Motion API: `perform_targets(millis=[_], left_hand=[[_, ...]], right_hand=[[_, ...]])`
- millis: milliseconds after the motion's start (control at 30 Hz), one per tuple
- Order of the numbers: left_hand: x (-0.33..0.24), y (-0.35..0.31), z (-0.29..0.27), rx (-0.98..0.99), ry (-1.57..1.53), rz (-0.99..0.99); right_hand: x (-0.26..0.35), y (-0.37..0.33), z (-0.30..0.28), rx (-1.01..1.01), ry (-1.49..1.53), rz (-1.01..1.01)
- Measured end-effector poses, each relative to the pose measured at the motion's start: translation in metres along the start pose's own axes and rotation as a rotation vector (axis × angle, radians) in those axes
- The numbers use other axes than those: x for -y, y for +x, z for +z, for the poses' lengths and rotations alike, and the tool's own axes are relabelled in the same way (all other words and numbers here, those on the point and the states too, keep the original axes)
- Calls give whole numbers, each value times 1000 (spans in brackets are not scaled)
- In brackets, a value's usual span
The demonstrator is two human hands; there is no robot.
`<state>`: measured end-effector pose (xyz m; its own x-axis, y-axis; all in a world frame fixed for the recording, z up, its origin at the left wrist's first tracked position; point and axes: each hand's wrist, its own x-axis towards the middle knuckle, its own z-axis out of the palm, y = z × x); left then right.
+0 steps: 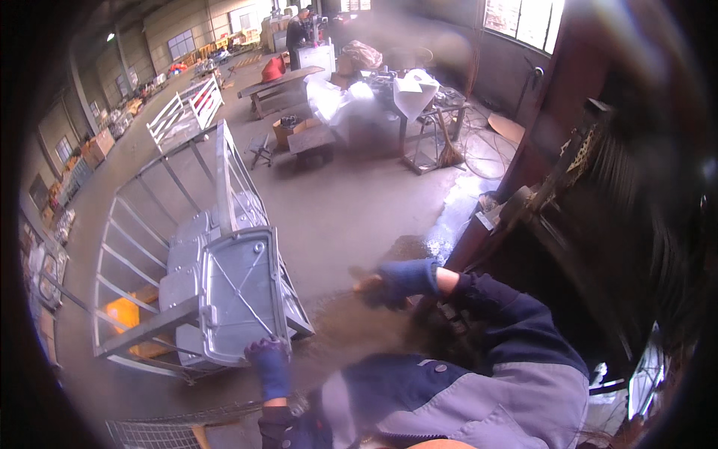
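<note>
My left hand (pixel 269 367), in a blue work glove, is closed on the lower right corner of a grey metal panel (pixel 241 295). This panel has a raised rim and crossing ribs, and it leans upright against a grey metal rack (pixel 224 168). Several similar grey panels (pixel 183 266) stand behind it inside the rack. My right hand (pixel 396 284), in a blue glove with brown, worn-looking fingers, hovers over the floor to the right of the rack. Its fingers point left and look apart, somewhat blurred, with nothing seen in them.
Dark machinery (pixel 583 224) rises close on my right. A yellow object (pixel 123 314) sits low in the rack. Ahead stand a cluttered workbench with white wrapping (pixel 415 93), a broom (pixel 450 150) and a low bench (pixel 280 82). Another person (pixel 298 34) stands far off.
</note>
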<state>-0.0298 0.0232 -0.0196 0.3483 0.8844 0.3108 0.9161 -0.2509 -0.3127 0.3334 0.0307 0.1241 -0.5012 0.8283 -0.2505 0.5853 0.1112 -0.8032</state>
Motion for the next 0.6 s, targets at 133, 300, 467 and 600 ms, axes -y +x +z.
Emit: perform_targets(millis=[133, 300, 467, 600], left_hand=[[-3, 7, -5, -31, -87, 85], [-11, 6, -10, -60, -161, 44], [-11, 6, -13, -68, -253, 28], [-13, 6, -4, -2, -297, 19]], right_hand=[[26, 38, 12, -67, -314, 358], [66, 90, 37, 251, -73, 270], [66, 146, 27, -141, -104, 370], [5, 116, 1, -298, 56, 326]])
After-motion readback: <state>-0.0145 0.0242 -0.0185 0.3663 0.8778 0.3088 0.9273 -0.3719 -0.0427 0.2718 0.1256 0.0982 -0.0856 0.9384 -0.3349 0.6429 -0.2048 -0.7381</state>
